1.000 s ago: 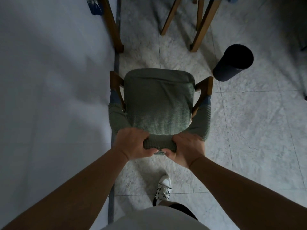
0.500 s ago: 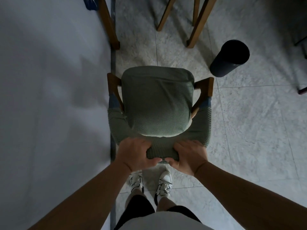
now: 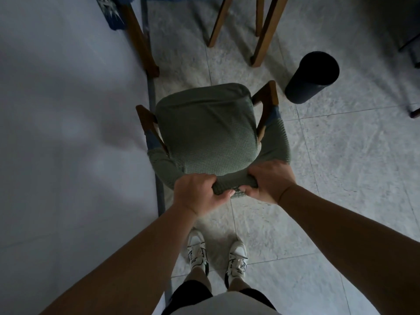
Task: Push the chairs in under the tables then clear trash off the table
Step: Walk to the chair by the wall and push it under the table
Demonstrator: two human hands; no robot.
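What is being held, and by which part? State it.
The chair, by the top of its backrest: left hand and right hand both grip the covered top edge.

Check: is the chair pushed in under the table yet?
Not yet. The chair stands fully on open floor, short of the table legs; both hands, left and right, grip its backrest.

Floor (image 3: 341,167): pale marbled tile, grey grout lines. Standing on it: green-covered chair (image 3: 204,133) with wooden arms, close beside the white wall (image 3: 68,133). Dark cylindrical bin (image 3: 311,76) upright just right of the chair, apart from it. Wooden table legs (image 3: 263,30) beyond the chair, near the bin. Two white sneakers (image 3: 197,251) planted behind the chair. Dark strip runs along the wall base.
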